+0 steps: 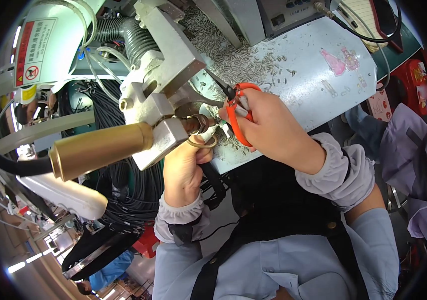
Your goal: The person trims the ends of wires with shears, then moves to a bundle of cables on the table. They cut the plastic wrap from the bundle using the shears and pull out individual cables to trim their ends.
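The right hand (273,120) is closed around an orange-handled hand tool (234,122), scissors or pliers, its fingers wrapped over one handle loop while the other loop shows along the thumb side. The tool lies within the grip, over the left part of the pale blue worktop (318,75) near its near edge, with a dark blade pointing away from the palm toward the far left corner. The left hand (183,165) is just off the left end of the near edge, raised under a machine tip, its fingers curled together; the tip and a brass-coloured ring (204,145) partly cover the fingertips, so I cannot tell what they pinch. A small green-and-white piece (224,128) sits between the two hands, to the right of the left hand's fingertips and just beside the tool's lower handle; whether either hand touches it is unclear. Overhanging the worktop's left end is a grey metal clamp block (161,142) with a gold cylinder (101,152) reaching leftward from it. Loose metal pins (253,65) are strewn thickly by the far left corner and thin out toward the middle. A worn pink sticker (341,60) lies near the right end, and a control box (296,17) stands at the far edge. Past the left end hangs a bundle of black cables (131,190), with a corrugated black hose (141,42) above the machine's far side.
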Demonstrator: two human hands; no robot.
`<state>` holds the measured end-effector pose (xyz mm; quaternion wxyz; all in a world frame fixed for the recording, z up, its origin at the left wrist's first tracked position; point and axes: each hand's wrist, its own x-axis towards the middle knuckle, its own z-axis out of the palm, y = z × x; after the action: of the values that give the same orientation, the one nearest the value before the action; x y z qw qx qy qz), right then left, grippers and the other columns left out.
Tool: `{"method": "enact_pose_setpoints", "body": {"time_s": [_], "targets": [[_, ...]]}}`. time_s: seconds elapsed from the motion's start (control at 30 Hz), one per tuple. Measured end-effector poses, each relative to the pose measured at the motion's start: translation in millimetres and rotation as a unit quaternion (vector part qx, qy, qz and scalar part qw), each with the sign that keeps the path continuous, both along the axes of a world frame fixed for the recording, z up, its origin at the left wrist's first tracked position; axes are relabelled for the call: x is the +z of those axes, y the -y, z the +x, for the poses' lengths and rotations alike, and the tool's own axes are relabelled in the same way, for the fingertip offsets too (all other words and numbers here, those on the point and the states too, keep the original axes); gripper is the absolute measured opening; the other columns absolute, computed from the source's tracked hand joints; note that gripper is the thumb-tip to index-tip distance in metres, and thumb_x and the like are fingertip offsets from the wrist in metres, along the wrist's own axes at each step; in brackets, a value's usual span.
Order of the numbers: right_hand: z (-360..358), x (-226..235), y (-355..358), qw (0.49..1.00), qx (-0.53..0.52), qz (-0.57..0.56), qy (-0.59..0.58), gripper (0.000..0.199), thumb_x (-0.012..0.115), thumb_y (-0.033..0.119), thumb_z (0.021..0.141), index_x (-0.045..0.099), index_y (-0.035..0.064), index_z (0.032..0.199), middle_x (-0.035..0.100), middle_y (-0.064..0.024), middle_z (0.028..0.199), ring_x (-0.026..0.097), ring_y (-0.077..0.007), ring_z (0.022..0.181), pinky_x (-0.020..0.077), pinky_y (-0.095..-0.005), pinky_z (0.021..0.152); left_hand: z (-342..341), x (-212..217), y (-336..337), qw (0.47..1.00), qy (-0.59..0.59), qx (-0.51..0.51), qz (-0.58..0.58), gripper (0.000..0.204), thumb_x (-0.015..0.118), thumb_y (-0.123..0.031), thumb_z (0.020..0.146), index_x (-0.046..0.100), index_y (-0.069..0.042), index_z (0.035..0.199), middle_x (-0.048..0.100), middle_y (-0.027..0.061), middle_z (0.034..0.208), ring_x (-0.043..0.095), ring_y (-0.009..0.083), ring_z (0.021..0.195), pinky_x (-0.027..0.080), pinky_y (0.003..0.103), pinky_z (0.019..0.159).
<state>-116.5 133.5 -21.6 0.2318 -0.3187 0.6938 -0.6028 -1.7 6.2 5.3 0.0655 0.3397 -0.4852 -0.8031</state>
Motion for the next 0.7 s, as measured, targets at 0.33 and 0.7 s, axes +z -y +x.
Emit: {"method": "enact_pose_setpoints", "body": {"time_s": [0.33, 0.7], "targets": [[8, 5, -13, 0.998, 0.018, -0.039, 0.054, 0.016, 0.052, 0.014, 0.085, 0.048, 0.002, 0.077, 0.045, 0.0006, 0.054, 0.04, -0.0056, 0.048, 0.0337, -0.0232, 0.043, 11, 13, -9, 0.998, -0.029, -0.023, 0.055, 0.012, 0.055, -0.005, 0.081, 0.056, 0.002, 0.091, 0.051, 0.003, 0.073, 0.043, 0.0086, 0.056, 0.032, 0.021, 0.047], [27, 41, -52, 0.977, 0.016, 0.067, -0.204, 0.015, 0.056, -0.002, 0.066, 0.053, 0.0045, 0.079, 0.057, -0.0083, 0.068, 0.056, -0.0239, 0.054, 0.0418, -0.0273, 0.048, 35, 14, -61, 0.951, 0.011, -0.116, -0.286, 0.015, 0.049, -0.003, 0.084, 0.056, 0.003, 0.096, 0.055, 0.0055, 0.084, 0.052, 0.0122, 0.076, 0.042, 0.023, 0.061]]}}
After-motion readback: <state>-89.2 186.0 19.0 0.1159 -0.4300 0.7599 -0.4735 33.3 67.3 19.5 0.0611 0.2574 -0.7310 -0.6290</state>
